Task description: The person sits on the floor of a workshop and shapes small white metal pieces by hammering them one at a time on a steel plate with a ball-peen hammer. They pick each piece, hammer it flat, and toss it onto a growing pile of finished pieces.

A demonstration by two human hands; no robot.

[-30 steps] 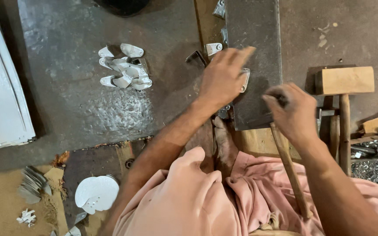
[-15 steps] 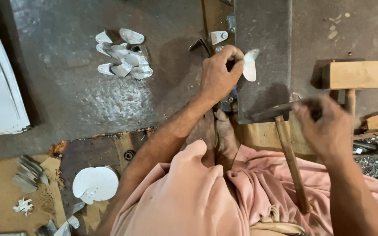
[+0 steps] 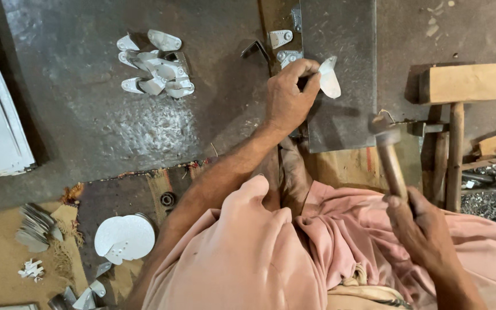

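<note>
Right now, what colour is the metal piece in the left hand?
White, plain and unpatterned: the small metal piece pinched by the left hand, seen in the head view.

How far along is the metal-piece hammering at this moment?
Done, it seems: a pile of white metal pieces lies on the grey slab. In hand: the left hand holds one white piece on the steel block; the right hand grips a hammer. Left: two pieces wait nearby.

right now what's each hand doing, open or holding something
Left hand: closed, pinching a small white metal piece on the steel block.
Right hand: closed around a hammer handle.
</note>
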